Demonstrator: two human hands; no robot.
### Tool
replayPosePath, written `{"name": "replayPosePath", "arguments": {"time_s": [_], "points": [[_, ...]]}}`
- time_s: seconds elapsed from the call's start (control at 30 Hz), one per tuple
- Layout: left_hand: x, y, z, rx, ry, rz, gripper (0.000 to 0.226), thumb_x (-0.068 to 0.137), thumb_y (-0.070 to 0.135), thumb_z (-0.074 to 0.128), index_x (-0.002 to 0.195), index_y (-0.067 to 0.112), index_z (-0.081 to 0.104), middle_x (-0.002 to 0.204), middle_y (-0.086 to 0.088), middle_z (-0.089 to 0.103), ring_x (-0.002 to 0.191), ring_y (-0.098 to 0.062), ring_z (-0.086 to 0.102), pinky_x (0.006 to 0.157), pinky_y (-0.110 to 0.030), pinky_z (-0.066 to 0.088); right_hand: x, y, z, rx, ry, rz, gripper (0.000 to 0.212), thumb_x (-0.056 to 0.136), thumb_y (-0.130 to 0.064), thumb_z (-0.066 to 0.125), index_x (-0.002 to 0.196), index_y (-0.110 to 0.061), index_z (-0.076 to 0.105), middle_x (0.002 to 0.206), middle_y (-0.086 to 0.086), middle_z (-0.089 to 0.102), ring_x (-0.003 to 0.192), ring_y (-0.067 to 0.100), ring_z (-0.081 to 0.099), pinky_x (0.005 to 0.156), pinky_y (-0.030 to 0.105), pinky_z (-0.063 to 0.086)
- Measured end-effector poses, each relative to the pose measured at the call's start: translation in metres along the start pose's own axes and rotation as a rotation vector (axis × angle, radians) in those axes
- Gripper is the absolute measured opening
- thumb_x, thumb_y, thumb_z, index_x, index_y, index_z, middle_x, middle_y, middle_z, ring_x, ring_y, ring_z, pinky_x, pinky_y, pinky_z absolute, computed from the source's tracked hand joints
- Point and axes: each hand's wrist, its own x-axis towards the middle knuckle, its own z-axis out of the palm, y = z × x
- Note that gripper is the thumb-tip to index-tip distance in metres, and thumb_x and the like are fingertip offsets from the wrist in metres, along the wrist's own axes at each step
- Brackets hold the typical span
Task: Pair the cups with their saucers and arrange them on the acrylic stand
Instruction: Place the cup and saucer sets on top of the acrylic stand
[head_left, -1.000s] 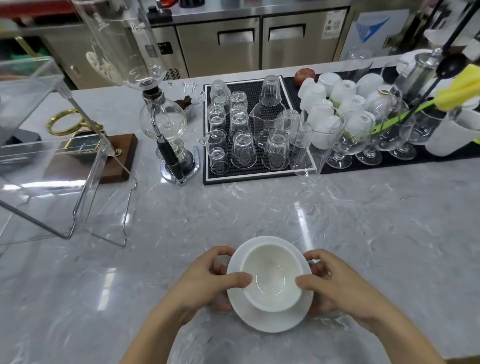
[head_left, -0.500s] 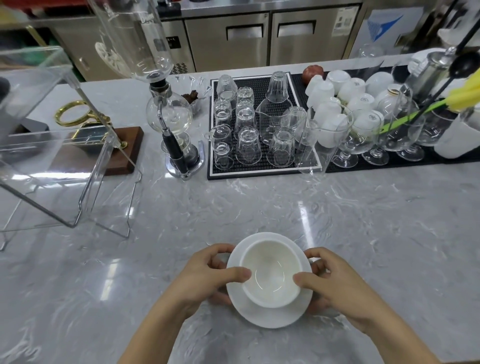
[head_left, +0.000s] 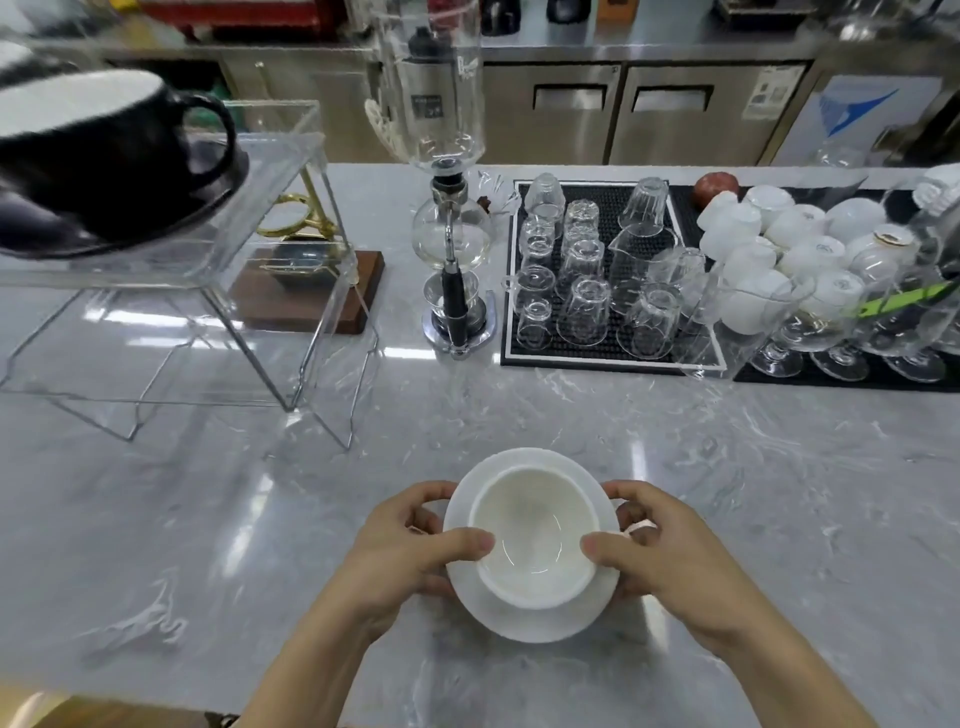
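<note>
Between the two thumbs: white cup (head_left: 535, 540), empty, upright, seated in white saucer (head_left: 535, 613). Left hand (head_left: 405, 551) and right hand (head_left: 670, 561) each curl round the saucer's rim, thumb pressed to the cup wall, other fingers partly hidden beneath; judged a paired grip so cup and saucer travel as one without sliding. Whether the set rests on the marble counter (head_left: 779, 493) or hangs just above it cannot be told. Ahead and left of the fingers: acrylic stand (head_left: 218, 249), its top already bearing a black cup (head_left: 98, 150) on a black saucer (head_left: 130, 228). Ahead, well apart: siphon brewer (head_left: 452, 234); black mats with upturned glasses (head_left: 587, 291) and white cups (head_left: 769, 249).
</note>
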Motion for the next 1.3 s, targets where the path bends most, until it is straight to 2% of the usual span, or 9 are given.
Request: {"name": "replayPosePath", "arguments": {"time_s": [0.13,0.3,0.47,0.57,0.73,0.9,1.03,1.2,1.3], "points": [[-0.016,-0.001,-0.032,-0.044,0.047,0.029,0.064,0.036,0.027,0.092,0.098,0.031,0.079,0.086,-0.011,0.053,0.068,-0.019,0.069,0.059,-0.039,0.064,0.0,-0.013,0.031,-0.013,-0.059,-0.023,0.045,0.051,-0.038,0.081,0.094,-0.043,0.07,0.088,0.001,0.065,0.09,0.035,0.067,0.072,0.051,0.059],[-0.036,-0.006,-0.075,-0.097,0.105,0.052,0.073,0.035,0.027,0.092,0.107,0.026,0.077,0.088,-0.012,0.052,0.074,-0.024,0.068,0.061,-0.043,0.064,0.001,-0.028,0.073,-0.034,-0.141,-0.049,0.042,0.052,-0.033,0.081,0.092,-0.042,0.072,0.074,-0.011,0.067,0.068,0.017,0.071,0.064,0.051,0.062],[-0.054,-0.015,-0.113,-0.125,0.156,0.068,0.073,0.036,0.026,0.093,0.107,0.024,0.077,0.09,-0.012,0.049,0.077,-0.027,0.065,0.061,-0.044,0.064,-0.005,-0.039,0.115,-0.052,-0.19,-0.075,0.043,0.053,-0.03,0.08,0.095,-0.036,0.073,0.094,0.013,0.063,0.07,0.018,0.069,0.058,0.043,0.062],[-0.064,-0.019,-0.131,-0.142,0.183,0.083,0.062,0.037,0.025,0.092,0.098,0.028,0.081,0.089,-0.011,0.048,0.077,-0.027,0.064,0.06,-0.046,0.065,-0.01,-0.044,0.138,-0.055,-0.205,-0.081,0.039,0.058,-0.024,0.08,0.095,-0.035,0.073,0.099,0.02,0.059,0.07,0.019,0.067,0.059,0.045,0.062],[-0.081,-0.026,-0.17,-0.154,0.218,0.114,0.056,0.038,0.025,0.091,0.093,0.031,0.082,0.087,-0.01,0.047,0.075,-0.026,0.063,0.059,-0.045,0.065,-0.018,-0.051,0.181,-0.086,-0.224,-0.091,0.041,0.061,-0.018,0.078,0.101,-0.024,0.072,0.089,0.015,0.061,0.063,0.016,0.068,0.063,0.056,0.06],[-0.089,-0.028,-0.201,-0.143,0.23,0.121,0.068,0.036,0.026,0.091,0.103,0.024,0.08,0.088,-0.011,0.048,0.074,-0.026,0.064,0.057,-0.041,0.063,-0.022,-0.055,0.212,-0.107,-0.218,-0.09,0.052,0.06,-0.02,0.078,0.111,-0.023,0.069,0.095,0.015,0.06,0.066,0.014,0.068,0.061,0.045,0.062],[-0.093,-0.026,-0.221,-0.139,0.209,0.142,0.062,0.038,0.027,0.091,0.099,0.028,0.082,0.088,-0.011,0.047,0.075,-0.026,0.064,0.061,-0.045,0.065,-0.026,-0.058,0.232,-0.111,-0.2,-0.114,0.052,0.058,-0.024,0.079,0.11,-0.023,0.07,0.088,0.009,0.059,0.063,0.01,0.067,0.057,0.037,0.06],[-0.097,-0.023,-0.247,-0.126,0.216,0.192,0.052,0.04,0.028,0.089,0.091,0.034,0.083,0.087,-0.011,0.048,0.074,-0.025,0.065,0.062,-0.049,0.066,-0.029,-0.065,0.258,-0.087,-0.176,-0.137,0.048,0.06,-0.023,0.079,0.107,-0.025,0.07,0.081,0.0,0.064,0.063,0.011,0.069,0.057,0.035,0.06],[-0.098,-0.017,-0.261,-0.136,0.235,0.23,0.052,0.039,0.029,0.089,0.09,0.039,0.082,0.086,-0.012,0.051,0.073,-0.023,0.068,0.06,-0.044,0.065,-0.029,-0.072,0.272,-0.06,-0.164,-0.165,0.047,0.061,-0.021,0.079,0.106,-0.027,0.07,0.072,-0.008,0.064,0.061,0.011,0.069,0.056,0.036,0.06]]}}
